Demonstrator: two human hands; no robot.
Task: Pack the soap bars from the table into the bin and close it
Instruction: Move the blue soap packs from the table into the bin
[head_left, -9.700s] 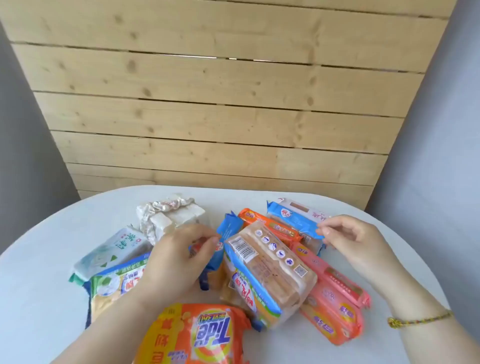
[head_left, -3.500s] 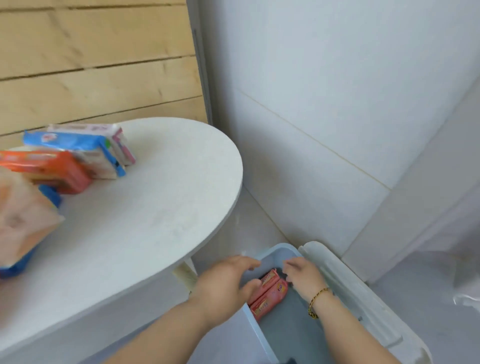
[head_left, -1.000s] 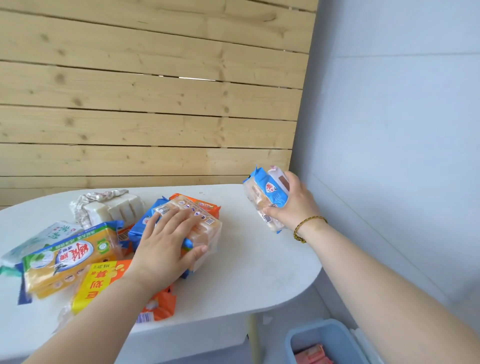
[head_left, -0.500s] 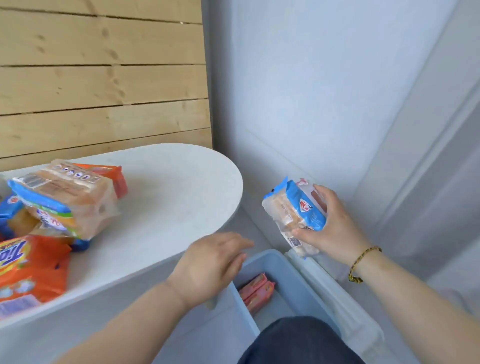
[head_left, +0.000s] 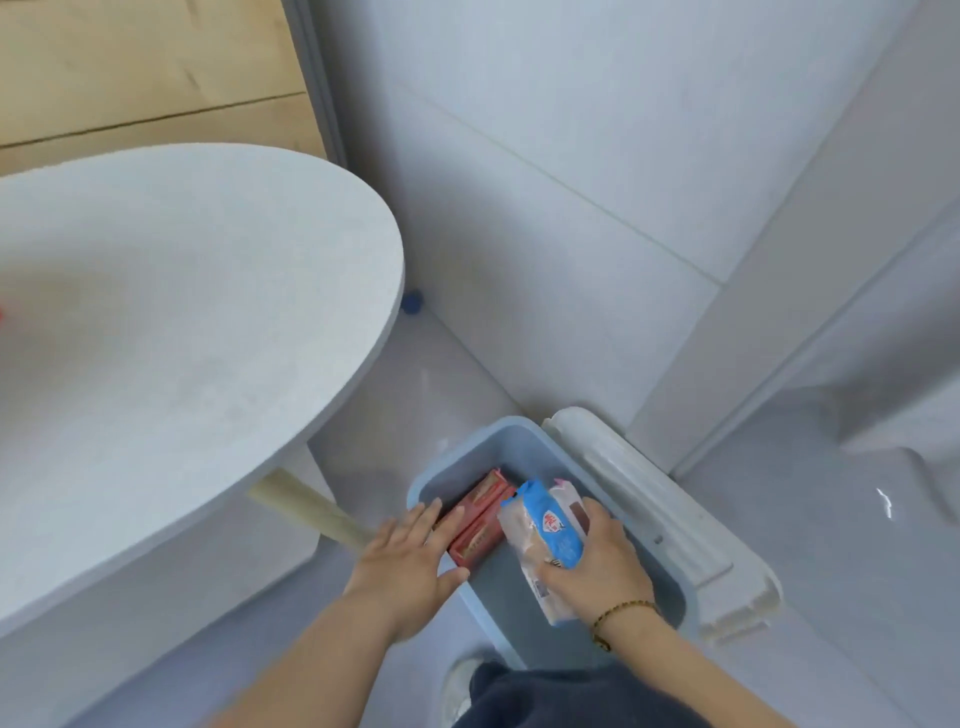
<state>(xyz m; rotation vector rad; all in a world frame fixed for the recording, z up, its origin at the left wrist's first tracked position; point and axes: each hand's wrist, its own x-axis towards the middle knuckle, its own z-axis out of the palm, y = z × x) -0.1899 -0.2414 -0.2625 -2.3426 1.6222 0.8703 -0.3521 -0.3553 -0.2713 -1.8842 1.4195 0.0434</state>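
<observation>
now my right hand (head_left: 597, 566) grips a crinkly blue soap pack (head_left: 545, 545) inside the bin (head_left: 519, 434); left hand (head_left: 410, 564), open flat, half-hides red bars (head_left: 478, 519).

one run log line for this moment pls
right hand: holds blue-and-white wrapped soap pack in blue plastic bin | left hand: open, on rim | red soap packs: inside | white lid: off

The bin (head_left: 524, 434) is open on the floor, its mouth unobstructed from above; its left inner wall is lined by red soap packs (head_left: 475, 525), against which the left hand (head_left: 410, 558) is laid; the middle is filled by the blue pack (head_left: 545, 545) gripped in the right hand (head_left: 597, 566); free floor is left in the bin's near part; the right rim is flanked by the white lid (head_left: 660, 519); the bench (head_left: 182, 312) overhangs at left.
</observation>
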